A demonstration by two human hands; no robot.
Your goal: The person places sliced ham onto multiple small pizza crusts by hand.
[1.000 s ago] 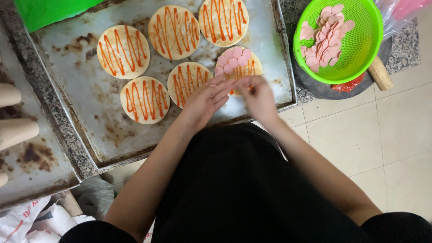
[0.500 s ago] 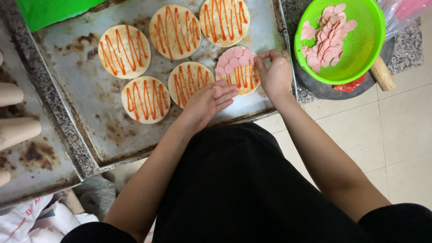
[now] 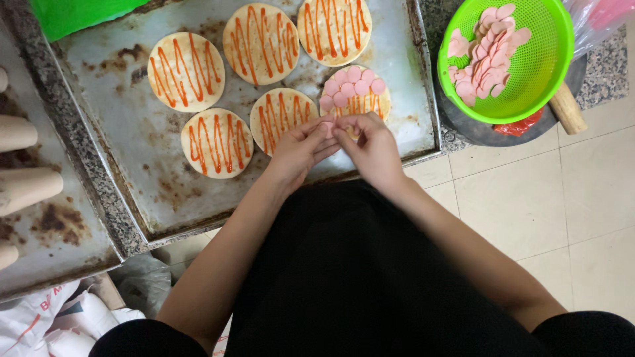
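The metal baking tray (image 3: 119, 165) is the largest item: worn, stained with baked-on brown patches, and set on a speckled stone counter (image 3: 598, 76). It carries six round flatbreads, each striped with red sauce. Its near edge stands level with the counter's drop to the tiled floor (image 3: 529, 198), so a careless push from the forearms could, in my judgement, shift it.

The green plastic colander (image 3: 529, 66) sits right of the tray, tilted on a dark pan with a wooden handle (image 3: 567, 109), holding pink sausage slices (image 3: 483, 49). That perch looks unsteady; a hasty reach could tip it and spill the slices.

The flatbread being topped (image 3: 360, 99) lies at the tray's near right, touching the neighbouring flatbread (image 3: 281, 119). A row of pink slices covers its far half only (the near half is hidden by the fingers).

Both hands meet over its near edge. The left hand (image 3: 297, 149) and right hand (image 3: 374, 149) are narrowed, fingertips pinched together on what appears to be a pink slice (image 3: 327, 125) or a small stack; how many I cannot tell.

Risks at this scale: slices stuck together may drop as a clump, giving uneven cover; fingers may drag through the sauce lines and smear them; a slice laid over the rim could fall onto the soiled tray.
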